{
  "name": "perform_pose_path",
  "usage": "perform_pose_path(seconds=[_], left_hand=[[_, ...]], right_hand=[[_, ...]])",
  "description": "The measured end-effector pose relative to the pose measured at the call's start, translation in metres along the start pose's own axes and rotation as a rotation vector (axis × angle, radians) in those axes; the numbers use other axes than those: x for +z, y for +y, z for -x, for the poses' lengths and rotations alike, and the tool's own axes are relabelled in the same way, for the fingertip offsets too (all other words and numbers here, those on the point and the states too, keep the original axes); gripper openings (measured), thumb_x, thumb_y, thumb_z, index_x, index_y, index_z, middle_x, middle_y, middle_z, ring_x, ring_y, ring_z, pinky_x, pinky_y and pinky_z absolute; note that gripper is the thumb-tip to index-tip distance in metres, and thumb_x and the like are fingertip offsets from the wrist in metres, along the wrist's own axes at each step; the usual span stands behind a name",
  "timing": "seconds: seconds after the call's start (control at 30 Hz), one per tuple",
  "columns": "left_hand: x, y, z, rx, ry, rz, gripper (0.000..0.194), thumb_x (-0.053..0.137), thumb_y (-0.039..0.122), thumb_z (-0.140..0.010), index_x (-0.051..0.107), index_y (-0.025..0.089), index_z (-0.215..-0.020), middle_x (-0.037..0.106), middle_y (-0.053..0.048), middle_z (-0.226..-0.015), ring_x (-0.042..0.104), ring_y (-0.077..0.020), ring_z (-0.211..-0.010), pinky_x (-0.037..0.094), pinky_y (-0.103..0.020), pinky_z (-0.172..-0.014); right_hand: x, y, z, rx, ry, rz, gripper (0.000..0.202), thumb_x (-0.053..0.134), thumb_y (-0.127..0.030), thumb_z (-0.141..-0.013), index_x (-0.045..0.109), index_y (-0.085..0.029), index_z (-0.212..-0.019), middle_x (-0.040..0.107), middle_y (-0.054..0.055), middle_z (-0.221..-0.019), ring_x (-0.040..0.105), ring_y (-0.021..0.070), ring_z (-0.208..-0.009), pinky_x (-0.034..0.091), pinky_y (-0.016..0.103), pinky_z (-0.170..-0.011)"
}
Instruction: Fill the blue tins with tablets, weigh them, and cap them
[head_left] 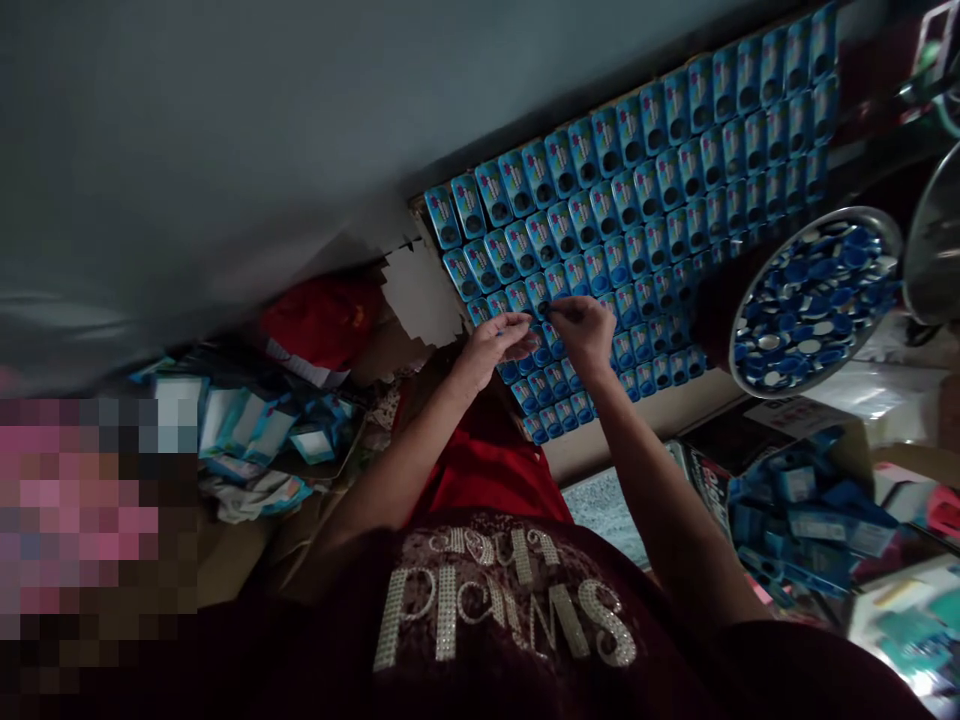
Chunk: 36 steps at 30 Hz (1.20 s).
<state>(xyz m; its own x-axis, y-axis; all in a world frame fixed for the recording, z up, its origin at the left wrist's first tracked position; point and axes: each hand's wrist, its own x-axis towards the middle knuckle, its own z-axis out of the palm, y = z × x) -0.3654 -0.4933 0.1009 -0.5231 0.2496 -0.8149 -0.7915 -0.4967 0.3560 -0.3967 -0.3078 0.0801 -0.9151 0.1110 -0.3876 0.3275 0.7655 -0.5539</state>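
Note:
Both hands are over a slanted board covered with rows of small blue packs (582,216), each with a printed label and a round spot near its lower end. My left hand (491,345) has its thumb and forefinger drawn together, the other fingers loosely curled below; anything between them is too small to name. Close by on the right, my right hand (586,332) is closed in a pinch with its knuckles up. A small dark bit shows at its fingertips, but its kind is unclear. A narrow gap separates the hands.
A round metal bowl (739,340) full of small blue and white pieces stands at the right. Below it, a carton holds blue boxes (814,510). More blue-and-white boxes (251,425) and a red bag (322,320) lie at the left. Another person is partly visible, blurred, at lower left.

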Motion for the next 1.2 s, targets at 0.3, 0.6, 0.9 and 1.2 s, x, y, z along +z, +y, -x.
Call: perform_pose_path(seconds=[0.3,0.6,0.9,1.2], left_hand=[[-0.037,0.011,-0.025,0.102,-0.132,0.252,0.058,0.052,0.069,-0.113,0.081,0.02,-0.121,0.087,-0.011,-0.12,0.08,-0.0265,-0.125,0.059,-0.036,-0.11],[-0.027,0.016,-0.016,0.068,-0.077,0.258,0.072,0.034,0.074,-0.116,0.081,0.021,-0.131,0.083,-0.013,-0.135,0.067,-0.0306,-0.149,0.052,-0.041,-0.125],[-0.012,0.011,-0.006,0.174,0.074,0.186,0.058,0.055,0.074,-0.111,0.079,0.021,-0.113,0.085,-0.013,-0.113,0.077,-0.0304,-0.128,0.063,-0.04,-0.102],[-0.04,0.034,-0.008,0.283,0.349,-0.099,0.031,0.091,0.049,-0.09,0.072,0.025,-0.094,0.074,0.0,-0.081,0.073,-0.0144,-0.078,0.054,-0.023,-0.068]], right_hand=[[-0.004,-0.021,-0.045,0.121,-0.146,0.547,0.03,0.084,-0.031,-0.083,0.073,-0.026,-0.11,0.081,0.009,-0.102,0.072,0.0316,-0.094,0.05,0.039,-0.082],[-0.001,-0.06,0.016,-0.298,-0.072,0.305,0.016,0.063,-0.029,-0.106,0.078,-0.028,-0.111,0.08,0.009,-0.111,0.074,0.0268,-0.103,0.056,0.036,-0.089],[0.039,-0.019,0.044,-0.237,-0.078,-0.002,0.017,0.062,-0.023,-0.099,0.078,-0.023,-0.103,0.078,0.008,-0.104,0.072,0.0253,-0.102,0.058,0.036,-0.093],[0.014,-0.055,-0.005,0.006,-0.194,0.35,0.013,0.07,-0.021,-0.087,0.077,-0.029,-0.095,0.08,0.006,-0.098,0.074,0.0301,-0.098,0.052,0.036,-0.077]])
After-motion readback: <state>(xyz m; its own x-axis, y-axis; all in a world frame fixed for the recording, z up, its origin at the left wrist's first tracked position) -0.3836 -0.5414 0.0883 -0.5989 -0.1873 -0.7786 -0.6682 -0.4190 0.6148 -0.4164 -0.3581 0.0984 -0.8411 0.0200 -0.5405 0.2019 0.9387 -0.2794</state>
